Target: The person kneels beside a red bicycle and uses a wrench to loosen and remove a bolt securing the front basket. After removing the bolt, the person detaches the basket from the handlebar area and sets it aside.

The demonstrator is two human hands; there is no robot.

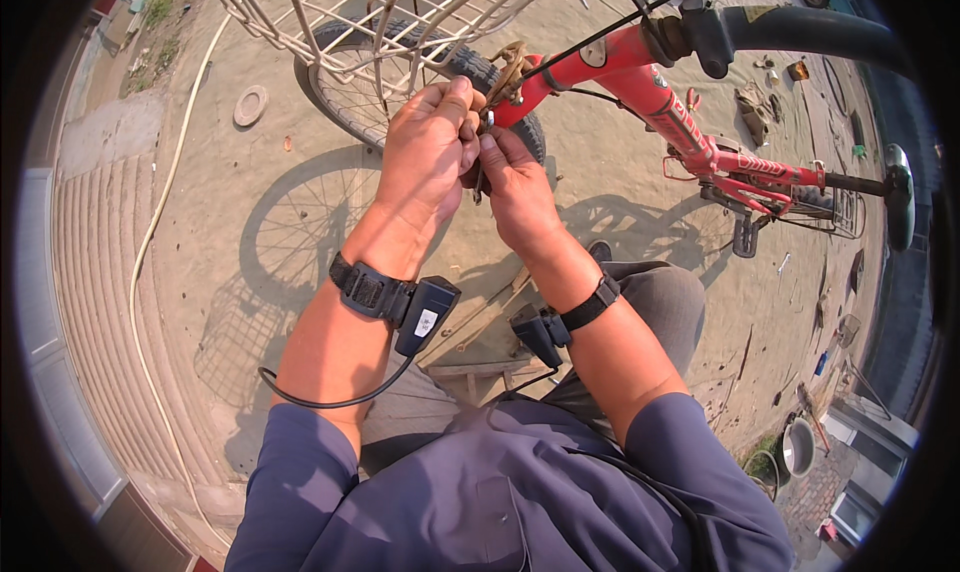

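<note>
Both my hands meet at the front brake area of a red bicycle [697,148], just below the head of its frame and beside the front tyre [459,60]. My left hand [439,140] has its thumb and fingers pinched around a small part there, mostly hidden by the fingers. Close against it, my right hand [517,178] pinches at a small metal piece [480,189] that hangs down between the hands. Which piece each hand holds is too small to tell. A wire basket [390,28] is above my left hand, and a black handlebar [817,31] curves away at the upper right.
A round disc [250,106] lies on the ground at left, near a long pale hose [169,174]. A spanner [784,263] lies at right. A low wooden stool [487,369] is between my legs. Steps [105,272] line the left side; a grey bucket [799,448] stands lower right.
</note>
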